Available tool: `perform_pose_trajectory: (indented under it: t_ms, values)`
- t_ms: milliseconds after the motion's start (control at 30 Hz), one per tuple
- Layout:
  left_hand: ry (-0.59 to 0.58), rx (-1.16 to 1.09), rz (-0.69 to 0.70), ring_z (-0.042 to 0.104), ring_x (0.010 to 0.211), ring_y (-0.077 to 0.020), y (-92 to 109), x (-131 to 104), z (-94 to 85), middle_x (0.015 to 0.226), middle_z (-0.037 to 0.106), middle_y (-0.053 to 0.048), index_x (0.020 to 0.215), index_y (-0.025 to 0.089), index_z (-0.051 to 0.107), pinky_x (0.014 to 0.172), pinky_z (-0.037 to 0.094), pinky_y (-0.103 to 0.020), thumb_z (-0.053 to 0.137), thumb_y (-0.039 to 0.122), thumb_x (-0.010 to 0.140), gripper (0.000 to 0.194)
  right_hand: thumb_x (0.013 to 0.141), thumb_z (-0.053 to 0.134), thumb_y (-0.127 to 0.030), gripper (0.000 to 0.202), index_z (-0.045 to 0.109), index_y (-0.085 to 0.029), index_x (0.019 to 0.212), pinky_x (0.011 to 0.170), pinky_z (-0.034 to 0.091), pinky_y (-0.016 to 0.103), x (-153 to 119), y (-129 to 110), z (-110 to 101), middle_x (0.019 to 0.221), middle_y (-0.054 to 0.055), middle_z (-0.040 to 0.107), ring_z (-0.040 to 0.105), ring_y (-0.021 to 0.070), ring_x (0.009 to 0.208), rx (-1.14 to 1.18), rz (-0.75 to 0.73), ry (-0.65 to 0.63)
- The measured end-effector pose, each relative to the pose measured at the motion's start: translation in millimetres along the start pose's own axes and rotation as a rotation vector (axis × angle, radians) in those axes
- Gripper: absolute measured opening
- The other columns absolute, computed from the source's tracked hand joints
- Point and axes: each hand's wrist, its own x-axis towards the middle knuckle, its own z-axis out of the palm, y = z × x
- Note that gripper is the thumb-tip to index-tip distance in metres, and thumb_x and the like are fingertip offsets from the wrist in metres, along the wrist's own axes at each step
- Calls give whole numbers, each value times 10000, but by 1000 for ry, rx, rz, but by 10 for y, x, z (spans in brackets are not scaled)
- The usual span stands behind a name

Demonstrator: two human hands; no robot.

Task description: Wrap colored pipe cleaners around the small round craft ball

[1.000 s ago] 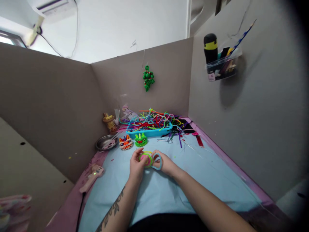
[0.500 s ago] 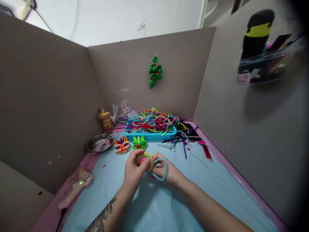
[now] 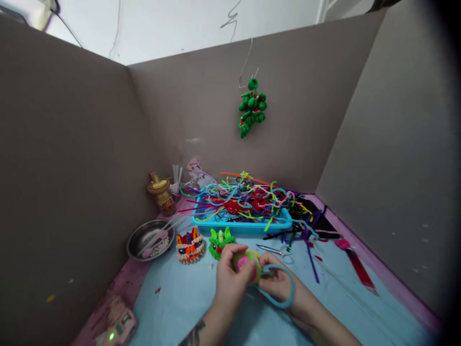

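Far on the left, low down, a pink tool with a little green light (image 3: 117,329) lies on the pink edge of the table. Next comes a round metal bowl (image 3: 149,239) with a pink spoon in it. Behind the bowl stands a small brown jar with a yellow lid (image 3: 160,193). To the right of the bowl sits an orange fuzzy crown toy (image 3: 189,245), and just beside it sits a green fuzzy toy (image 3: 220,240).

Then come the hands, low in the middle, over the light blue mat (image 3: 173,298). The left hand (image 3: 230,278) is closed around a little round ball of fuzzy wire (image 3: 247,265) that is pink in the middle and green and yellow at the rim. The thumb and fingers pinch it. The right hand (image 3: 279,283) is right next to it and touches the ball from the other side. Its fingers are curled on a blue fuzzy wire (image 3: 284,300) that makes a big loop around the hand.

Behind the hands lie small silver scissors (image 3: 275,251). Further back is a blue tray (image 3: 241,223) full of fuzzy wires in many colours, and some spill out to the right. A green fuzzy bunch (image 3: 251,106) hangs on the grey wall above. Far right, a red strip (image 3: 358,269) lies on the mat
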Motion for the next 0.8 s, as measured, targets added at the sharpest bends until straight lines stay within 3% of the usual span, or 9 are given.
perform_pose_trajectory:
  t_ms: [133, 233, 333, 500, 633, 800]
  values:
    - [-54, 5, -12, 553, 814, -211, -97, -32, 149, 865, 573, -61, 800, 202, 627, 739, 457, -326, 699, 208, 622, 192, 550, 808, -368, 462, 401, -225, 712, 507, 288, 212, -3, 84, -224, 607, -57, 441, 412, 102, 537, 7, 53, -51]
    - [-99, 19, -1, 543, 840, -219, -66, 5, 304, 864, 556, -64, 784, 218, 609, 760, 453, -339, 694, 209, 640, 167, 562, 812, -326, 458, 391, -232, 717, 499, 281, 213, 10, 58, -381, 598, -60, 456, 411, 100, 521, -33, 53, -17]
    - [-163, 22, 23, 544, 864, -223, -2, 93, 449, 864, 547, -66, 774, 219, 602, 778, 448, -350, 680, 231, 674, 127, 653, 760, -300, 361, 426, -235, 770, 523, 301, 223, 17, 4, -472, 630, -47, 484, 442, 113, 564, -32, 17, 47]
    - [-205, -5, 27, 549, 848, -202, 18, 209, 581, 853, 549, -55, 752, 210, 580, 771, 460, -333, 693, 319, 687, 170, 605, 777, -251, 383, 419, -228, 740, 491, 271, 209, 37, -98, -528, 611, -58, 490, 408, 95, 529, -19, -66, 131]
    - [-131, -81, -41, 573, 820, -182, -17, 181, 607, 884, 576, -41, 826, 200, 577, 742, 478, -306, 735, 349, 640, 286, 550, 791, -275, 412, 428, -217, 735, 513, 290, 209, 39, -145, -590, 602, -67, 503, 435, 96, 537, 91, -117, 125]
    - [18, -199, -180, 591, 762, -167, -134, 79, 550, 841, 597, -24, 855, 192, 569, 660, 487, -266, 782, 393, 578, 403, 535, 804, -336, 402, 488, -199, 742, 569, 341, 231, 113, 26, -622, 663, -39, 525, 465, 111, 596, 124, -126, 63]
